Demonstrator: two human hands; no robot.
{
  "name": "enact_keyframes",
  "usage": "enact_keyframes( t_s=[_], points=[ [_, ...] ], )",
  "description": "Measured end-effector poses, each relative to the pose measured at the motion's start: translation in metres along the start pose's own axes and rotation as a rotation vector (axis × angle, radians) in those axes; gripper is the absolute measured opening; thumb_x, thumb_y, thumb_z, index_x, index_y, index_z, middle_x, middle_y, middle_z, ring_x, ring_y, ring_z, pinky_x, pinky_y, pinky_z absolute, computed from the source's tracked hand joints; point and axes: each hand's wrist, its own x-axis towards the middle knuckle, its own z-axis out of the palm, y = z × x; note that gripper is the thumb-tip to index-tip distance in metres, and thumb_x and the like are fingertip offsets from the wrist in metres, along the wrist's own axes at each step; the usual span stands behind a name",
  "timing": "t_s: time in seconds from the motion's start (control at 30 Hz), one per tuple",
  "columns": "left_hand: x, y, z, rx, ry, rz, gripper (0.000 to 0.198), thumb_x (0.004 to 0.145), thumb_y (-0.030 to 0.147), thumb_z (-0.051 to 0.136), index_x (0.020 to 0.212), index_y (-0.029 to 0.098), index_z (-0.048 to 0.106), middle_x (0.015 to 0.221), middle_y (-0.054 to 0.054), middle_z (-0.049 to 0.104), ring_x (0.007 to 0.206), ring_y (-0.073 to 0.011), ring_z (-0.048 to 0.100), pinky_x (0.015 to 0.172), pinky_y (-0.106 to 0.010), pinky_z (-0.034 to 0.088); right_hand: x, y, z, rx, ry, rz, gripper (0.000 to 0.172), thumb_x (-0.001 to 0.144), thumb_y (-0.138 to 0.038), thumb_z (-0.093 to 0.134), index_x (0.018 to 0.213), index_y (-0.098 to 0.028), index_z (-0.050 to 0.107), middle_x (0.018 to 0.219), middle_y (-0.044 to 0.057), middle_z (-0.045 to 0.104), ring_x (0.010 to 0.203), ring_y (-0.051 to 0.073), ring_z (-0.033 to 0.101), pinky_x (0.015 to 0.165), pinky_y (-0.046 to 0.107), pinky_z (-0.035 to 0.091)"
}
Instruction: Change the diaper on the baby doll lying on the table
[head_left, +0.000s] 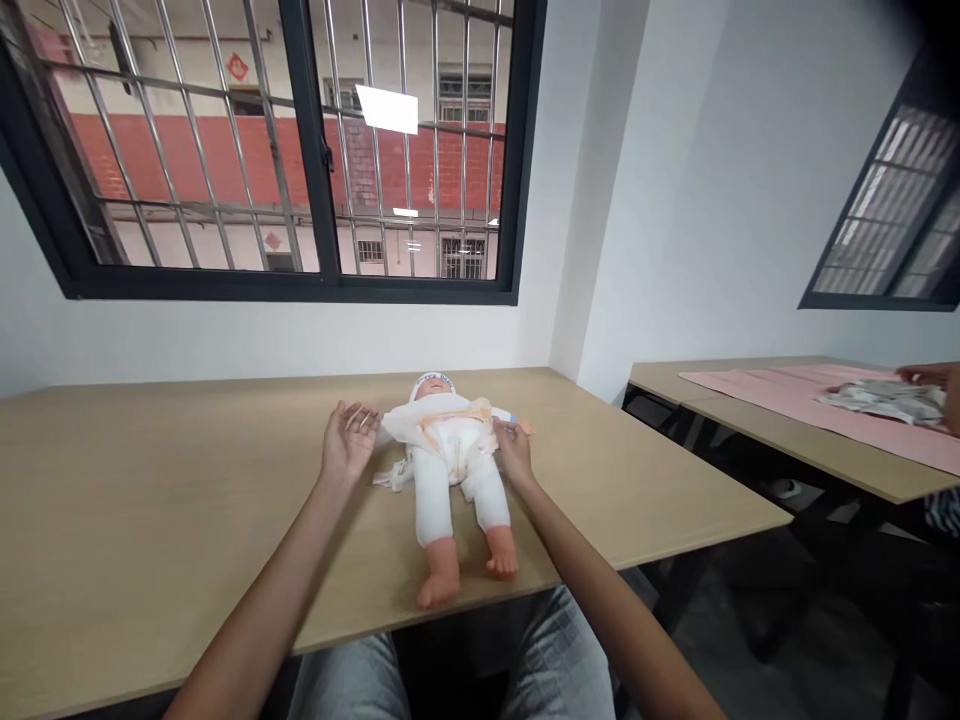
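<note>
A baby doll (pixel 431 500) in white clothing lies on its back on the wooden table (pixel 187 480), feet towards me. It wears a white cap (pixel 433 378) with dark markings. White cloth with yellowish marks (pixel 450 420) covers its torso, and a loose white strip (pixel 394 476) rests on the table beside it. To the doll's left side in the picture, my left hand (pixel 351 440) is raised palm up, fingers apart and holding nothing. My right hand (pixel 514 450) is at the doll's other side, fingers closed near its arm and the cloth edge; what they grip is too small to make out.
At the right, a second table (pixel 877 478) carries a pink cloth (pixel 795 395) and a crumpled pale cloth (pixel 885 400), with another person's hand (pixel 926 374) beside it. A barred window (pixel 322 285) and white walls stand behind my table. My legs are below its front edge.
</note>
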Motion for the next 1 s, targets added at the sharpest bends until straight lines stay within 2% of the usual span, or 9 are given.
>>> enact_keyframes(
  t_s=[0.07, 0.17, 0.27, 0.43, 0.57, 0.7, 0.77, 0.87, 1.0],
  points=[
    [-0.002, -0.002, -0.002, 0.226, 0.031, 0.19, 0.016, 0.081, 0.032, 0.051, 0.074, 0.017, 0.051, 0.076, -0.001, 0.054, 0.074, -0.0135, 0.056, 0.082, -0.034, 0.047, -0.002, -0.004, 0.001, 0.075, -0.027, 0.011, 0.051, 0.058, -0.051, 0.069, 0.093, -0.016, 0.056, 0.07, 0.003, 0.065, 0.062, 0.016, 0.059, 0.055, 0.025, 0.044],
    [-0.016, -0.011, 0.006, 0.786, 0.038, 0.705, 0.016, 0.074, 0.027, 0.059, 0.087, 0.019, 0.053, 0.09, -0.002, 0.057, 0.089, -0.0172, 0.054, 0.089, -0.036, 0.04, -0.003, -0.01, 0.002, 0.142, -0.062, 0.006, 0.055, 0.056, -0.043, 0.072, 0.1, -0.016, 0.054, 0.074, 0.004, 0.065, 0.065, 0.017, 0.06, 0.058, 0.026, 0.046],
    [-0.035, -0.025, 0.027, 1.249, -0.206, 0.983, 0.019, 0.079, 0.028, 0.054, 0.096, 0.02, 0.055, 0.1, -0.005, 0.059, 0.102, -0.0212, 0.05, 0.093, -0.039, 0.035, -0.003, -0.012, 0.002, 0.144, -0.06, 0.002, 0.053, 0.058, -0.038, 0.07, 0.102, -0.015, 0.053, 0.079, 0.005, 0.066, 0.067, 0.016, 0.061, 0.06, 0.026, 0.047],
    [-0.048, -0.065, 0.066, 1.659, -0.811, 0.981, 0.032, 0.086, 0.034, 0.045, 0.116, 0.025, 0.053, 0.121, -0.005, 0.056, 0.123, -0.0244, 0.037, 0.107, -0.046, 0.01, 0.005, 0.001, -0.005, 0.042, -0.026, 0.042, 0.029, 0.061, -0.025, 0.061, 0.089, -0.017, 0.056, 0.073, 0.0, 0.063, 0.064, 0.013, 0.057, 0.056, 0.022, 0.044],
    [-0.038, -0.093, 0.075, 1.801, -1.048, 0.863, 0.028, 0.088, 0.033, 0.041, 0.104, 0.022, 0.061, 0.109, -0.008, 0.062, 0.111, -0.0249, 0.047, 0.101, -0.045, 0.02, 0.014, 0.007, -0.019, -0.026, -0.368, 0.134, 0.02, 0.059, -0.017, 0.062, 0.078, -0.016, 0.056, 0.065, -0.003, 0.06, 0.058, 0.011, 0.053, 0.053, 0.02, 0.041],
    [-0.03, -0.101, 0.067, 1.854, -1.079, 0.874, 0.029, 0.089, 0.031, 0.038, 0.09, 0.019, 0.064, 0.095, -0.009, 0.065, 0.1, -0.0233, 0.051, 0.093, -0.041, 0.028, 0.021, 0.0, -0.039, -0.085, -0.876, 0.173, 0.046, 0.053, -0.012, 0.07, 0.097, -0.018, 0.055, 0.075, -0.003, 0.062, 0.069, 0.013, 0.058, 0.063, 0.023, 0.046],
    [-0.03, -0.101, 0.063, 1.841, -1.056, 0.914, 0.028, 0.089, 0.03, 0.037, 0.091, 0.019, 0.063, 0.096, -0.007, 0.065, 0.101, -0.0219, 0.05, 0.094, -0.04, 0.027, 0.02, -0.003, -0.043, -0.12, -1.009, 0.173, 0.057, 0.05, -0.01, 0.073, 0.103, -0.019, 0.054, 0.081, -0.002, 0.063, 0.076, 0.014, 0.059, 0.069, 0.025, 0.048],
    [-0.033, -0.099, 0.06, 1.823, -1.034, 0.941, 0.03, 0.091, 0.032, 0.034, 0.091, 0.02, 0.062, 0.097, -0.006, 0.065, 0.103, -0.0208, 0.049, 0.095, -0.039, 0.026, 0.018, -0.002, -0.044, -0.086, -0.99, 0.114, 0.049, 0.056, -0.013, 0.071, 0.102, -0.019, 0.056, 0.086, -0.001, 0.063, 0.079, 0.013, 0.06, 0.075, 0.027, 0.047],
    [-0.034, -0.097, 0.058, 1.755, -0.994, 0.919, 0.042, 0.094, 0.04, 0.026, 0.087, 0.02, 0.061, 0.094, -0.006, 0.065, 0.101, -0.0203, 0.051, 0.095, -0.039, 0.026, 0.02, 0.004, -0.043, -0.064, -0.747, 0.117, 0.038, 0.061, -0.017, 0.066, 0.098, -0.019, 0.056, 0.078, -0.001, 0.063, 0.068, 0.012, 0.059, 0.063, 0.023, 0.046]
  ],
)
